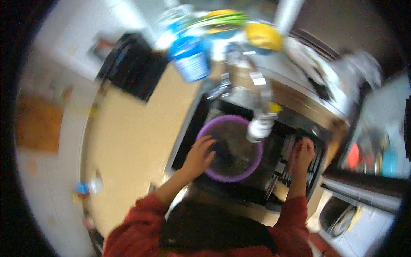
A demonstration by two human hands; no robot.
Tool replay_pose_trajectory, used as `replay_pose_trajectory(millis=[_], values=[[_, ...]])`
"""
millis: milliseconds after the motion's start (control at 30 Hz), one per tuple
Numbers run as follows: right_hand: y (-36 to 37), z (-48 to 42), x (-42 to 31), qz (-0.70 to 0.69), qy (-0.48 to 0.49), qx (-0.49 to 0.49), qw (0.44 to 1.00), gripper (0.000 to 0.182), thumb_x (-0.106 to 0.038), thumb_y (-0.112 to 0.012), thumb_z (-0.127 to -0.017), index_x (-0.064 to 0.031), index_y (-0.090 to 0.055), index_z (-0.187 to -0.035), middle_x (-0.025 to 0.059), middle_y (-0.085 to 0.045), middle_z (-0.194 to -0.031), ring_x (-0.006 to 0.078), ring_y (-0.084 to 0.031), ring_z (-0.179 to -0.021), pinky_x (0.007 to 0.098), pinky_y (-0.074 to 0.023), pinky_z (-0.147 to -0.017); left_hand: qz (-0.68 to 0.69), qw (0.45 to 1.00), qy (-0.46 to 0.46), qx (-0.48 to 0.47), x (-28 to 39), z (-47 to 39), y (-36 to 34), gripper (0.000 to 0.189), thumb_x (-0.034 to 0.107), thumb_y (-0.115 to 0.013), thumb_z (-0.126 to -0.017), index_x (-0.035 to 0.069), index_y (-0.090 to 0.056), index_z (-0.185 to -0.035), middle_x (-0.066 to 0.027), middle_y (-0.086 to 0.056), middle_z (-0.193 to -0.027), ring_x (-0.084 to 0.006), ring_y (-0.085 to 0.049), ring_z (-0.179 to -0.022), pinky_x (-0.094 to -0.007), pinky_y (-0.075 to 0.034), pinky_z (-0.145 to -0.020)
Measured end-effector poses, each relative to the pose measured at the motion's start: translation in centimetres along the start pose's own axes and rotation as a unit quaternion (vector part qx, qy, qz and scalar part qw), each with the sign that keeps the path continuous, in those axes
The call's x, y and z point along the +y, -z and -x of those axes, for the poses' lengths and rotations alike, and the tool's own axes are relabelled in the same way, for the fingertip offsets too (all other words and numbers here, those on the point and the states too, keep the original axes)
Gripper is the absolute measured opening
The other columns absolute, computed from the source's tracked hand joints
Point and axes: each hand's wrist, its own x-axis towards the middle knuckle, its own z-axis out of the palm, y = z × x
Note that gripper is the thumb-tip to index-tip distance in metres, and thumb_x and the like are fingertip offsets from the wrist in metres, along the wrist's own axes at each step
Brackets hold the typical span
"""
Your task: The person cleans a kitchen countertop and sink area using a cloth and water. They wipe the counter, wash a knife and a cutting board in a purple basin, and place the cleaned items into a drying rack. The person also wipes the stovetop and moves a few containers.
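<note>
A round basin with a purple rim [260, 157] stands in the dark sink [205, 189], its inside dark and blurred. My left hand [198, 156] is over the basin's left rim, fingers apart, with nothing visible between them. Farther right, my right hand [303, 154] is above a slatted drain rack [276, 180] at the sink's right side. Its fingers are bent together, and blur hides whether they hold anything. From the back, a faucet [265, 93] reaches over the basin and ends in a white spout head [259, 129].
Left of the sink runs a beige countertop [128, 144], with a black object [138, 64] at its back. A blue container [191, 61], green stalks [221, 19] and a yellow bowl [263, 36] stand behind. A washing machine [340, 215] is at lower right.
</note>
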Motion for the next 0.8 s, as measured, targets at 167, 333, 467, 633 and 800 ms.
replay_pose_trajectory(millis=[167, 333, 467, 633, 800], values=[[-3.3, 5.6, 13.0, 0.333, 0.103, -0.308, 0.885, 0.024, -0.018, -0.056, -0.083, -0.0058, -0.055, -0.104, 0.01, -0.054, -0.087, 0.019, -0.053, -0.075, 0.0317, -0.0446, -0.064, 0.024, 0.999, 0.032, -0.01, -2.9, 5.4, -0.8, 0.035, 0.014, -0.057, -0.08, 0.006, -0.049, -0.114, -0.0171, -0.043, -0.121, -0.0333, -0.044, -0.112, -0.0396, -0.038, -0.095], [-10.3, 9.6, 12.7, 0.531, 0.2, -0.315, 0.761, 0.05, -0.025, -0.062, -0.076, -0.0065, -0.048, -0.12, 0.0187, -0.049, -0.116, 0.0322, -0.045, -0.11, 0.0401, -0.0402, -0.086, 0.067, 0.995, 0.066, 0.027, -2.8, 10.0, -2.0, 0.036, 0.012, -0.056, -0.079, 0.007, -0.048, -0.114, -0.0157, -0.042, -0.121, -0.0332, -0.045, -0.111, -0.0383, -0.041, -0.091], [-13.7, 11.7, 13.4, 0.518, 0.314, -0.388, 0.695, 0.059, -0.025, -0.07, -0.069, -0.0112, -0.046, -0.121, 0.0174, -0.055, -0.111, 0.0336, -0.054, -0.096, 0.0438, -0.0411, -0.086, 0.07, 0.995, 0.077, 0.006, -2.3, 11.4, -2.6, 0.037, 0.013, -0.057, -0.08, 0.006, -0.047, -0.115, -0.0173, -0.04, -0.122, -0.0341, -0.044, -0.111, -0.0385, -0.042, -0.091], [-13.1, 7.5, 22.8, 0.321, 0.039, -0.462, 0.826, 0.041, -0.026, -0.064, -0.078, -0.0043, -0.052, -0.111, 0.0145, -0.056, -0.106, 0.0282, -0.055, -0.092, 0.0393, -0.0438, -0.081, 0.063, 0.995, 0.078, -0.002, -1.6, 12.0, -2.1, 0.041, 0.016, -0.056, -0.081, 0.006, -0.043, -0.119, -0.0182, -0.038, -0.124, -0.0349, -0.043, -0.113, -0.0391, -0.041, -0.093], [-11.8, 10.7, 6.4, 0.157, -0.046, -0.452, 0.877, 0.04, -0.029, -0.056, -0.086, 0.001, -0.05, -0.112, 0.0132, -0.053, -0.112, 0.0248, -0.053, -0.097, 0.0365, -0.0449, -0.081, 0.064, 0.993, 0.096, -0.027, -1.9, 11.2, -2.6, 0.041, 0.017, -0.056, -0.082, 0.005, -0.043, -0.119, -0.0191, -0.036, -0.126, -0.0356, -0.041, -0.115, -0.0395, -0.04, -0.094]])
